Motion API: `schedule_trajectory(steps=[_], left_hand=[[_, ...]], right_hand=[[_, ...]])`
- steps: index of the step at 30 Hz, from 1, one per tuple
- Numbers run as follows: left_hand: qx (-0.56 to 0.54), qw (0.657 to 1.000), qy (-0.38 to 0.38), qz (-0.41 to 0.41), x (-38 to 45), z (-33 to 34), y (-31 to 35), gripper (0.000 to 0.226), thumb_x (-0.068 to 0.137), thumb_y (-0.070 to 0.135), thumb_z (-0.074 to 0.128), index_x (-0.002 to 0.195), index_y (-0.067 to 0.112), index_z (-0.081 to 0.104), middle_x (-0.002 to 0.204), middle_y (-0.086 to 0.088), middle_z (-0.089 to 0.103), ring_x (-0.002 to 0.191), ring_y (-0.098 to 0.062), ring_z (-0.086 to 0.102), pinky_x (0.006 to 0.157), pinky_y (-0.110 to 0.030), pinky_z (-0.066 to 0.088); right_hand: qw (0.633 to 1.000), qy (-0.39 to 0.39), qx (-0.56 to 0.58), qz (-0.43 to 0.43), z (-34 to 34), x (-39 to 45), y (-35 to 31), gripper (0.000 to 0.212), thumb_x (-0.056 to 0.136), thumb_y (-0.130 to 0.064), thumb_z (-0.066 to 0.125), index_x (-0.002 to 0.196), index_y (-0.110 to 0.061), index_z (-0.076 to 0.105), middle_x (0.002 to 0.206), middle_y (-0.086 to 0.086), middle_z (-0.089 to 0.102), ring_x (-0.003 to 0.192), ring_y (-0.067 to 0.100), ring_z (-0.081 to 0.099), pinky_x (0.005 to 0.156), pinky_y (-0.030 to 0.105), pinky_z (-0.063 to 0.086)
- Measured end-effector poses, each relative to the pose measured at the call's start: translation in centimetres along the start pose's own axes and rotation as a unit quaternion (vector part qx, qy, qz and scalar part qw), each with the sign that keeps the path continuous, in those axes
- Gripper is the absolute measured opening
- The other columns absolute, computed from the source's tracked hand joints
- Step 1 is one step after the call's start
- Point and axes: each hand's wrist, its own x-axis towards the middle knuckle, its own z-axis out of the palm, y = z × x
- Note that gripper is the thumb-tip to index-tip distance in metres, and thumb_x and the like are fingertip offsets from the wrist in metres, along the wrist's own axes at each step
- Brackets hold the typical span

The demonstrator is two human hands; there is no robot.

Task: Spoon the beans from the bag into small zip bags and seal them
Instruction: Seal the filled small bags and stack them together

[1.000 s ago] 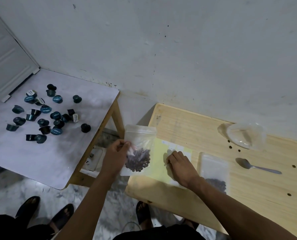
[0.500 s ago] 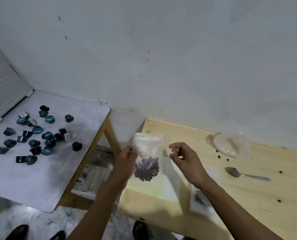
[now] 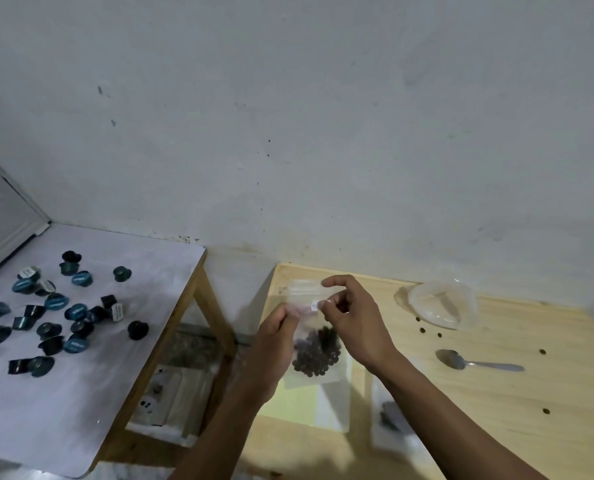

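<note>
Capsules (image 3: pixel 49 317), dark and teal, lie scattered over the left part of a white table (image 3: pixel 81 410). Right of it stands a wooden table (image 3: pixel 496 427). Above its left edge both hands hold up a small zip bag (image 3: pixel 314 355) with dark beans (image 3: pixel 316 353) in its bottom half. The left hand (image 3: pixel 274 344) pinches the bag's left side; the right hand (image 3: pixel 354 323) pinches its top strip between thumb and curled fingers. Another bag (image 3: pixel 389 417) with beans lies flat near the front edge. Further right, a clear plastic bag (image 3: pixel 440 303) sits by the back edge, with loose beans and a spoon (image 3: pixel 475 362) nearer the middle.
</note>
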Motion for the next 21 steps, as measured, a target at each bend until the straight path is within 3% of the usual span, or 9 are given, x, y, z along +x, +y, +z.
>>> schedule_trajectory(steps=[7,12,14,17,19,21], left_hand=[[0.012,1.0,0.014,0.01,0.2,0.4,0.4,0.029,0.101,0.02,0.044,0.105,0.034,0.068,0.103,0.017,0.071,0.102,-0.005,0.064,0.09,-0.031,0.05],[-0.007,1.0,0.018,-0.008,-0.1,0.6,1.2,0.029,0.101,0.018,0.044,0.101,0.03,0.071,0.097,0.021,0.071,0.093,0.008,0.062,0.079,-0.015,0.044],[-0.011,1.0,0.021,-0.012,-0.1,0.8,1.3,0.027,0.1,0.021,0.045,0.1,0.03,0.071,0.095,0.016,0.072,0.092,0.003,0.063,0.078,-0.018,0.047],[-0.014,1.0,0.014,0.0,-0.2,1.3,1.3,0.019,0.092,0.036,0.056,0.098,0.027,0.071,0.1,-0.011,0.069,0.092,-0.021,0.065,0.087,-0.043,0.052],[-0.011,1.0,0.019,0.009,-0.2,1.5,1.1,0.02,0.088,0.038,0.062,0.097,0.023,0.071,0.095,-0.015,0.069,0.091,-0.03,0.065,0.084,-0.044,0.053],[-0.007,0.999,0.028,0.014,-0.1,1.8,1.0,0.018,0.09,0.035,0.065,0.097,0.019,0.069,0.091,-0.011,0.071,0.089,-0.028,0.067,0.081,-0.041,0.055]], right_hand=[[1.0,0.011,0.0,0.014,0.2,-0.2,-0.1,0.024,0.086,-0.014,0.068,0.102,-0.023,0.053,0.073,-0.001,0.06,0.06,0.004,0.052,0.06,0.015,0.042],[0.999,0.023,-0.001,0.023,0.4,-0.5,0.1,0.026,0.085,-0.015,0.069,0.102,-0.025,0.052,0.074,-0.001,0.061,0.059,0.004,0.052,0.058,0.012,0.041],[0.999,0.033,0.002,0.028,0.4,-0.5,0.1,0.027,0.084,-0.015,0.07,0.101,-0.024,0.052,0.075,0.0,0.061,0.059,0.003,0.051,0.057,0.011,0.041],[0.998,0.048,-0.001,0.03,0.4,-0.6,0.1,0.028,0.083,-0.016,0.07,0.102,-0.024,0.051,0.078,0.007,0.063,0.059,0.004,0.051,0.056,0.011,0.041],[0.998,0.053,-0.009,0.027,0.3,-0.6,0.2,0.027,0.084,-0.016,0.069,0.103,-0.023,0.051,0.08,0.009,0.064,0.06,0.004,0.052,0.056,0.011,0.041],[0.998,0.055,-0.01,0.031,0.2,-0.6,0.3,0.027,0.085,-0.017,0.069,0.103,-0.023,0.05,0.08,0.009,0.064,0.061,0.006,0.053,0.056,0.012,0.042]])
